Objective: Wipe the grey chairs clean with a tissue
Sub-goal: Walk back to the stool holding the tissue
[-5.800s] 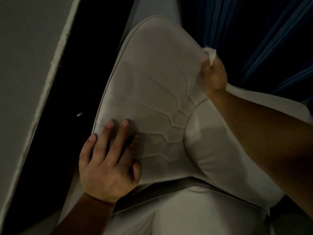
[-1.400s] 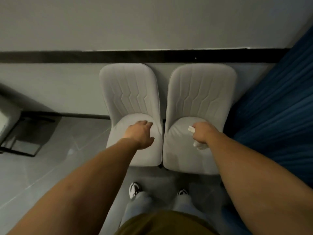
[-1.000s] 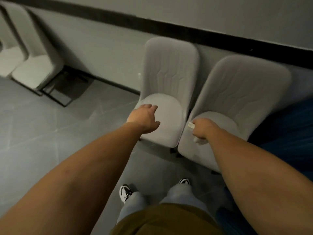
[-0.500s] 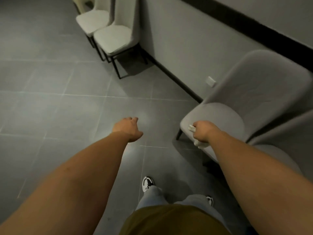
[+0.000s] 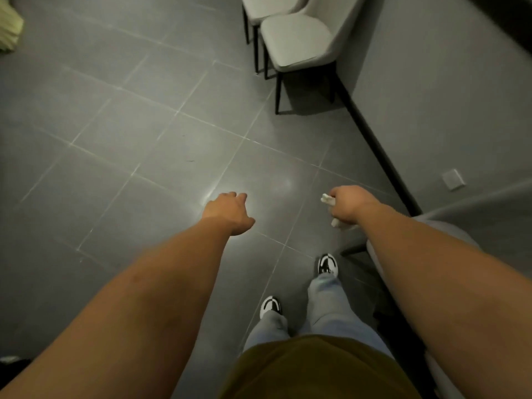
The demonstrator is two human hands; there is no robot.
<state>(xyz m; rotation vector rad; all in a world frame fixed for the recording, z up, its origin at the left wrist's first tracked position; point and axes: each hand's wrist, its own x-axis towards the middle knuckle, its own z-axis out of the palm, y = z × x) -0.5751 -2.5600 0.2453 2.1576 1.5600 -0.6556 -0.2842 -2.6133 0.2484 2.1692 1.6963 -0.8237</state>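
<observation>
Fingers of my right hand (image 5: 349,207) are curled round a white tissue (image 5: 328,200), which pokes out at the knuckle side and again below the fist; most of it is hidden inside my grip. My left hand (image 5: 229,211) holds nothing, its fingers loosely bent and pointing away from me, so their tips are hard to make out. Both arms reach forward over the grey tiled floor (image 5: 144,139), palms down, hands well apart. Two grey chairs (image 5: 296,38) stand side by side against the wall (image 5: 446,96) ahead, the farther one cut off by the top edge. Another grey chair (image 5: 466,226) sits just beside my right arm, mostly hidden behind it and cut off at the right edge. My shoes (image 5: 327,264) show below.
</observation>
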